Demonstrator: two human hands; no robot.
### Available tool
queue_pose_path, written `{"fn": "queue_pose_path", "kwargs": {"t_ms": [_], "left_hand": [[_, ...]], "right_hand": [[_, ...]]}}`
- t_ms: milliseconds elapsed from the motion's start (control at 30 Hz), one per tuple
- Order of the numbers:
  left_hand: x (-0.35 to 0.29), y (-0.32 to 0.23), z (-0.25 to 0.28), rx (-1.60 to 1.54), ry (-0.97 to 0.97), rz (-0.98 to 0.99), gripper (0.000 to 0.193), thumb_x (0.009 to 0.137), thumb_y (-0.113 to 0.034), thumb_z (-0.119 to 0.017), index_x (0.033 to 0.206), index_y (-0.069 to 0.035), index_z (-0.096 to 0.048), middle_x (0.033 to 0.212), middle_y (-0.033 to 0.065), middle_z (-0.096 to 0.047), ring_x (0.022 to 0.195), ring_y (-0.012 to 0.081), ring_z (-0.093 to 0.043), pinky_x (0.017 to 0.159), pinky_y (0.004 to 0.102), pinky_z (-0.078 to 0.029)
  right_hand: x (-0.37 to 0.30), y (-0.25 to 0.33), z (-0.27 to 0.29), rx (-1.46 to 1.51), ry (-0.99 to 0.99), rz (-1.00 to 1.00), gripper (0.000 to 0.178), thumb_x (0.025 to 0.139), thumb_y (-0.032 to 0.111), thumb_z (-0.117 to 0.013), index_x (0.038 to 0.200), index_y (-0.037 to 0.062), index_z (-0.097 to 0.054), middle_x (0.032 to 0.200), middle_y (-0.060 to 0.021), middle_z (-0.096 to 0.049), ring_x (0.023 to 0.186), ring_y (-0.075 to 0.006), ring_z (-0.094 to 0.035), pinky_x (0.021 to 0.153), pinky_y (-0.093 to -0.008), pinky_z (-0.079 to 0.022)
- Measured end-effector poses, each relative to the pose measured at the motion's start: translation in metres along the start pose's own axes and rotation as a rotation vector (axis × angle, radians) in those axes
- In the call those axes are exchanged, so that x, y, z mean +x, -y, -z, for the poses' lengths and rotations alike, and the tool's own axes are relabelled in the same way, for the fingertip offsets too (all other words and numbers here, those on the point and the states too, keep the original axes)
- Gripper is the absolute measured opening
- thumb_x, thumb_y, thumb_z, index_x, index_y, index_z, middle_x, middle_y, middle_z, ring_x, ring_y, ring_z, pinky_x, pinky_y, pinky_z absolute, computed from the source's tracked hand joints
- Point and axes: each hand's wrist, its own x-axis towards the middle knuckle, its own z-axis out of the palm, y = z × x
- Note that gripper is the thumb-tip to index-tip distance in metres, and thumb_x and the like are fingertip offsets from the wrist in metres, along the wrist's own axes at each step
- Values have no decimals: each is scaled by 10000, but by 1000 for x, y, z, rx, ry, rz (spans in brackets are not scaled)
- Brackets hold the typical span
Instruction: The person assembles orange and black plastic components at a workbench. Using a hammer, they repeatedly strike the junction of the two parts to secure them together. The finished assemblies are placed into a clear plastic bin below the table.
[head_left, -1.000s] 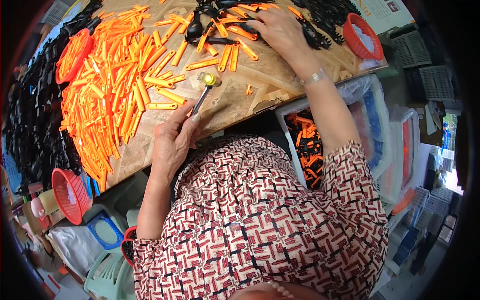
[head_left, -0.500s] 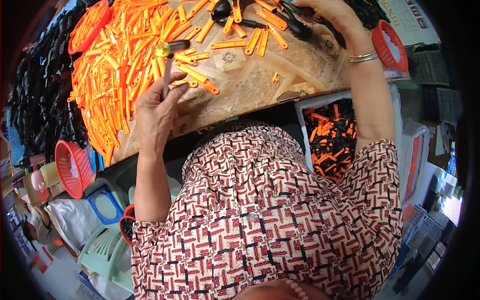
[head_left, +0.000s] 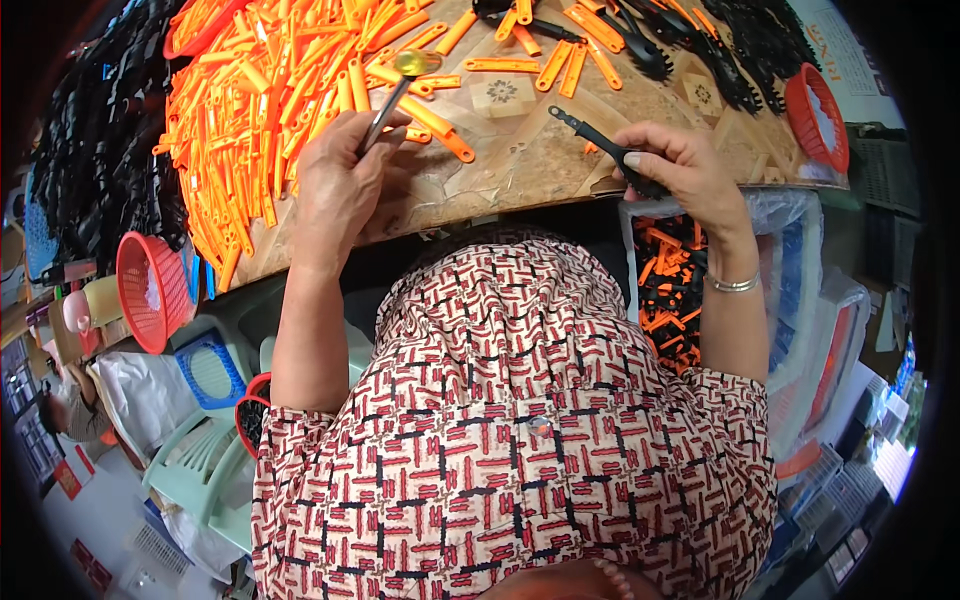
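My left hand is closed around the thin metal handle of a small hammer, whose rounded yellow head points up over the table. Beside that hand spreads a large heap of orange plastic handles. At the right, my right hand grips a black plastic kitchen utensil over the table's near edge. Its narrow stem with holes points to the upper left, while its wide end is mostly hidden in my fingers. More orange handles lie loose beyond the two hands.
Black utensils are strewn at the far right, near a red basket. Below the table edge, a lined box holds black and orange pieces. Dark plastic parts pile up at the left, above another red basket.
My right hand has come back from the black utensils at the far side, now holding one near the table's front edge. The left hand still holds the hammer, its head now tilted rightward.
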Motion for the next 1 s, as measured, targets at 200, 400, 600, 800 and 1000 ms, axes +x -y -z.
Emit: {"fn": "queue_pose_path", "kwargs": {"t_ms": [200,400,600,800,1000], "left_hand": [[0,2,6,122,-79,-14,193,965,-103,-668,1136,-49,-740,914,36,-655,853,85,-614,760,239,-472],[10,8,24,70,-180,101,241,970,-163,-670,1161,-28,-732,960,36,-728,855,67,-626,766,240,-490],[67,-4,15,176,-176,-77,309,947,-275,-666,1130,-38,-744,884,108,-731,818,166,-672,758,320,-514],[151,-6,16,382,-182,-116,322,937,-323,-663,1102,-63,-757,798,124,-706,763,210,-672,731,354,-514],[217,0,12,332,-73,17,312,875,-335,-738,1054,-82,-776,738,88,-705,637,162,-646,596,349,-499]], "right_hand": [[-3,-4,-33,238,-83,20,235,990,94,-618,1197,-14,-637,925,-54,-709,771,-91,-663,692,-232,-545],[10,-14,-57,181,-66,41,66,923,32,-696,962,11,-648,829,11,-645,708,-61,-627,641,-202,-512],[22,-9,-79,208,-180,107,84,961,36,-651,1033,-5,-659,831,-5,-658,701,-50,-629,635,-197,-518],[29,-26,-86,261,-338,154,160,986,83,-657,1107,-17,-694,776,-4,-662,660,-47,-619,610,-200,-524],[32,-38,-89,192,-392,331,155,982,111,-683,1050,-23,-718,778,-28,-690,664,-55,-634,605,-203,-530]]}}
